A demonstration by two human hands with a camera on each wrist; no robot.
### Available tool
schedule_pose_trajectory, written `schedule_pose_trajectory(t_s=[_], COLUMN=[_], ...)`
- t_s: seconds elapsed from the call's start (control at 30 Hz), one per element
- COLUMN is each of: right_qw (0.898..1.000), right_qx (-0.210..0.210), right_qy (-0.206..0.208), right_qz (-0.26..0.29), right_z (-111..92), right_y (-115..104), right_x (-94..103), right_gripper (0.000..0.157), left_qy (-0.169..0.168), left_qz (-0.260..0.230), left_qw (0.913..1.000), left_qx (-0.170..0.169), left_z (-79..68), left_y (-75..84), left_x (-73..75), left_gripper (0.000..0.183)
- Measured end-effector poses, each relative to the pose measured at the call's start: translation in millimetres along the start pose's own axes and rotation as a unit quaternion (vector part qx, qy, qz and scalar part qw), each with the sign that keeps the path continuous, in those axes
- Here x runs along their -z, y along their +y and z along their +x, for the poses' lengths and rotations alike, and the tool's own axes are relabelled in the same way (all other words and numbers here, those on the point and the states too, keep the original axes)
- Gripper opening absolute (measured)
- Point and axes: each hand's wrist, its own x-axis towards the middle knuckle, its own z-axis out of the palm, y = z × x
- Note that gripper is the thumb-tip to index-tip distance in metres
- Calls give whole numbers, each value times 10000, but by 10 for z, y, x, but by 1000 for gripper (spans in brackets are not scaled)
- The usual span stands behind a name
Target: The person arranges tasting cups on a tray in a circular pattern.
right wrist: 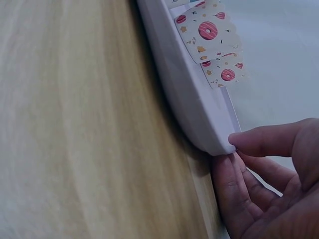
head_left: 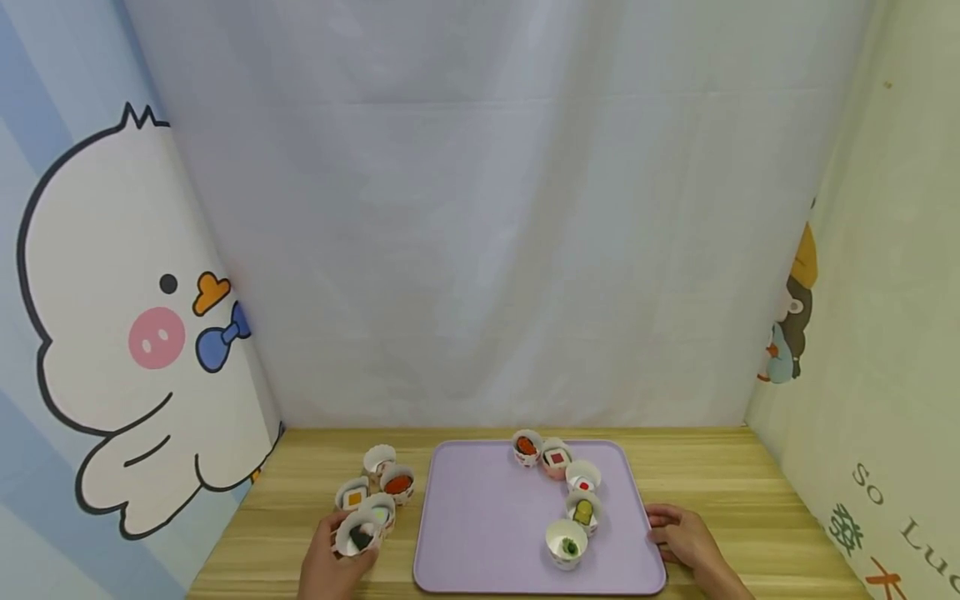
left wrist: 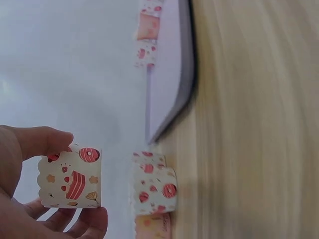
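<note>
My left hand (head_left: 337,560) grips a paper baking cup (head_left: 357,534) printed with cakes and doughnuts, thumb on one side and fingers on the other. Inside it lies a small white and black piece. In the left wrist view the held cup (left wrist: 72,177) is off the table, apart from the cups behind it. My right hand (head_left: 686,540) pinches the right rim of a lilac tray (head_left: 480,517); in the right wrist view the thumb lies on top of the rim and fingers beneath. Several filled paper cups, among them one with a green piece (head_left: 566,544), stand in a curve along the tray's right half.
Left of the tray, more paper cups stand clustered on the wooden table (head_left: 262,533), including one with an orange-red filling (head_left: 397,484) and one with a yellow-orange square (head_left: 352,496). A pale curtain (head_left: 495,250) closes off the back; printed cloths hang at both sides.
</note>
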Motion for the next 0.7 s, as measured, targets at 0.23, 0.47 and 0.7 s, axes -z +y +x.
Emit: schedule_pose_trajectory(t_s=[0.23, 0.47, 0.7], right_qw=[10000, 10000, 10000], right_qx=[21, 45, 13], right_qy=[-6, -19, -18], right_qz=[37, 65, 72], right_z=[-3, -6, -5], right_y=[5, 22, 16], right_x=[-2, -4, -1], right_gripper=[51, 49, 51], left_qy=[-36, -374, -765], left_qz=[133, 171, 141], left_qw=[9976, 9936, 9863], left_qx=[-679, -1051, -1454], left_z=[-50, -51, -67], left_y=[199, 348, 429], left_x=[-216, -490, -772], left_gripper=[70, 70, 67])
